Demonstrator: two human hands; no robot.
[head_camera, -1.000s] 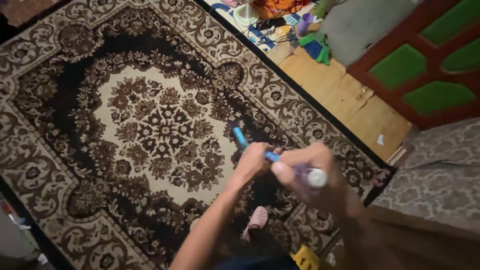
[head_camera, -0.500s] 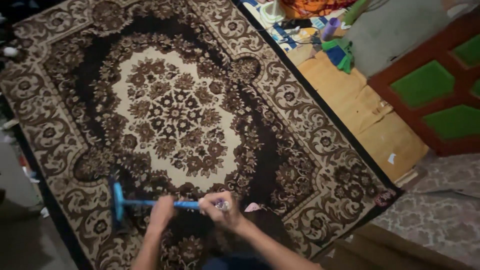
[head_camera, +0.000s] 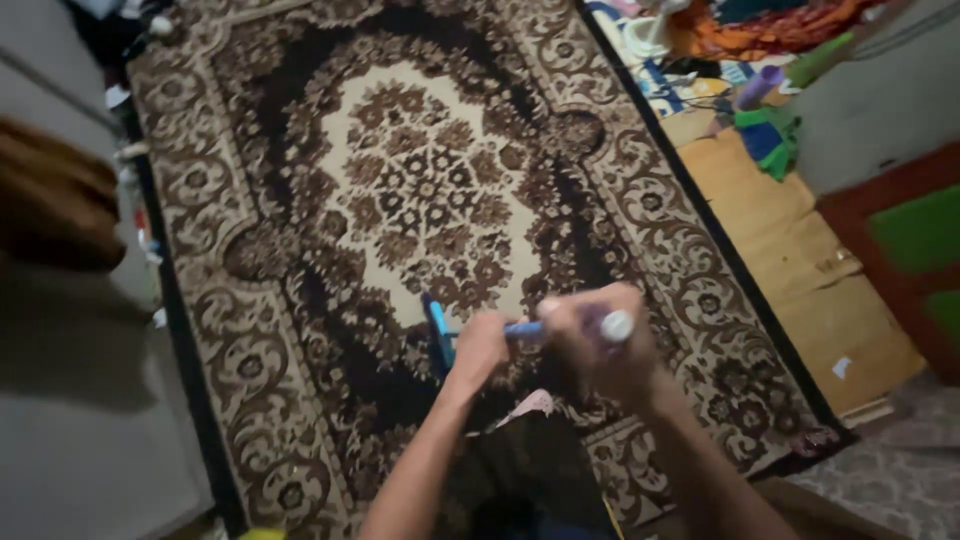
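Note:
Both my hands grip a long blue-handled brush. My left hand (head_camera: 482, 347) is wrapped around the blue handle (head_camera: 524, 328) lower down. My right hand (head_camera: 592, 345) is closed on the purple grip near the white end cap (head_camera: 616, 326). The blue brush head (head_camera: 438, 335) rests on the brown and cream patterned carpet (head_camera: 430, 190), just left of my left hand. The picture is blurred by motion.
A grey floor (head_camera: 80, 420) lies left of the carpet, with small litter along its edge. To the right are a wooden board (head_camera: 790, 250), a red and green door (head_camera: 915, 235), and a pile of cloth, a purple cup (head_camera: 758, 87) and cables at top right.
The brush head has swept right and nearer to my hands, from the carpet's left border toward its middle. The view has shifted, so the carpet now sits further right.

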